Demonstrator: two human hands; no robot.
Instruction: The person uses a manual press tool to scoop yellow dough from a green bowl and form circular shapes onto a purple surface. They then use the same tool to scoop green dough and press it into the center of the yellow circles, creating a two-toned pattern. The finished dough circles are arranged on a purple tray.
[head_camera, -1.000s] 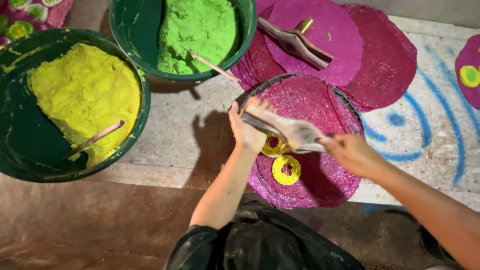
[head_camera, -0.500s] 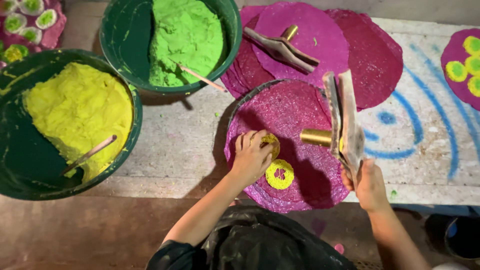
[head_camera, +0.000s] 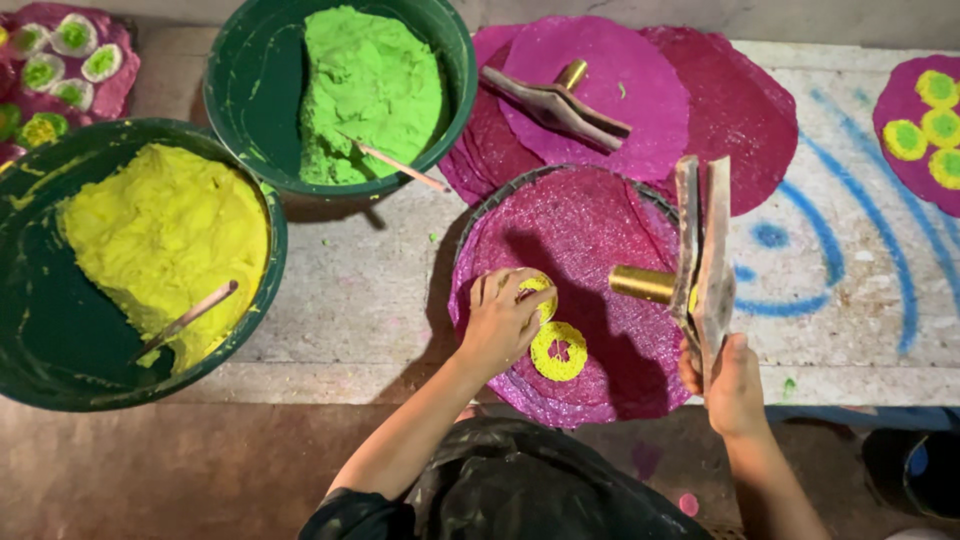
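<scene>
Two hands, one view, catalogued from the head camera.

1. Left hand (head_camera: 505, 320): fingers curled down over a yellow ring (head_camera: 541, 289), fingertips touching it. Whether they pinch it or only press it flat cannot be told.
2. Second ring (head_camera: 558, 350): flat, just beside the left fingers on the near side, untouched.
3. Disc (head_camera: 600, 230): magenta, round, under both rings, extending away from the left fingertips; it rests on a dark tray (head_camera: 497, 204).
4. Right hand (head_camera: 735, 385): fingers closed tight round the handles of a wooden press (head_camera: 700, 265), held upright, paddles together above the fingers, brass tube (head_camera: 642, 284) pointing towards the left hand.
5. Step, as judged: seating a ring on the disc. A further ring would call for bare disc beyond the left fingertips and for the tube to be brought down over it.

Surface and surroundings:
6. Slab (head_camera: 850, 280): pale stone with blue painted lines, beyond the right fingers.
7. Green tub (head_camera: 250, 90) and yellow tub (head_camera: 40, 340): well apart from the left fingers, each with paste and a stick.
8. Spare press (head_camera: 555, 100): lying on stacked discs (head_camera: 720, 100), beyond both hands.
9. Finished discs (head_camera: 925, 120): at the far edge past the right hand, carrying green-and-yellow rounds.
10. Floor (head_camera: 200, 470): brown, below the slab edge.
</scene>
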